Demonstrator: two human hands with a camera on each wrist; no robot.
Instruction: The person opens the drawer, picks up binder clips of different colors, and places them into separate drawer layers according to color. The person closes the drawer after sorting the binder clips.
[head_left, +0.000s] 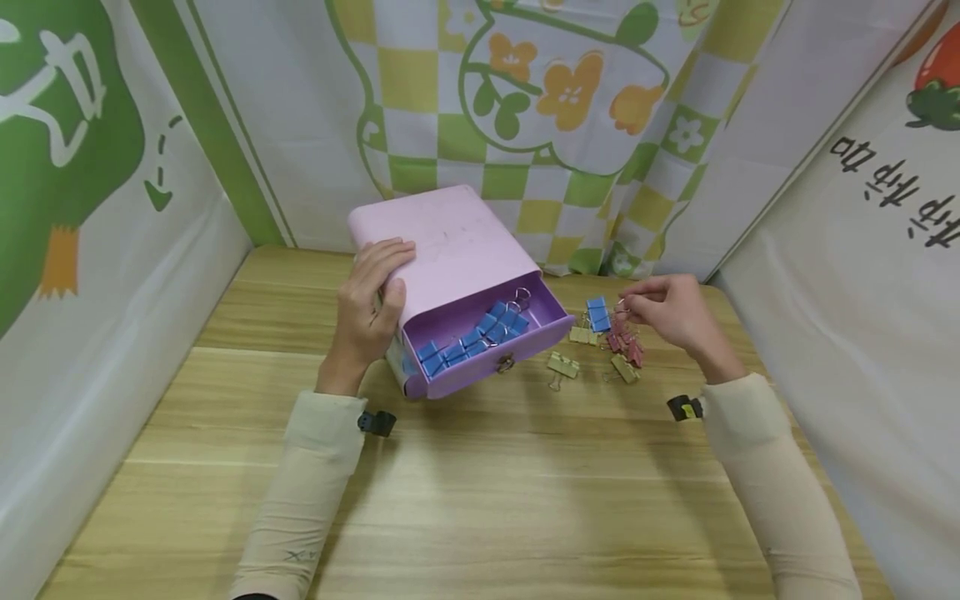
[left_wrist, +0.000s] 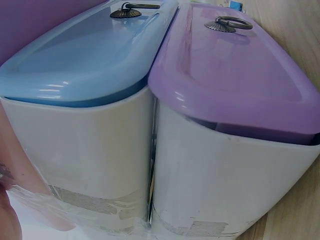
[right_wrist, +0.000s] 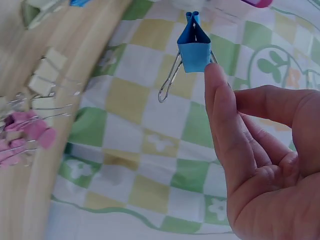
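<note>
A pink-topped drawer box (head_left: 450, 237) stands at the middle back of the table, its top purple drawer (head_left: 502, 358) pulled out with several blue binder clips (head_left: 474, 337) inside. My left hand (head_left: 367, 304) rests on the box's left top edge, fingers over the top. To the right of the drawer, my right hand (head_left: 667, 312) pinches a blue binder clip (right_wrist: 195, 56) by one wire handle. In the right wrist view its other handle hangs free. Pink binder clips (head_left: 624, 342) and yellow binder clips (head_left: 562, 365) lie on the table near this hand.
Under the pulled-out drawer, the left wrist view has a blue drawer front (left_wrist: 95, 55) and another purple one (left_wrist: 235, 70), both with ring pulls. A patterned curtain (head_left: 495, 158) hangs behind the wooden table (head_left: 525, 500). White printed sheets flank both sides.
</note>
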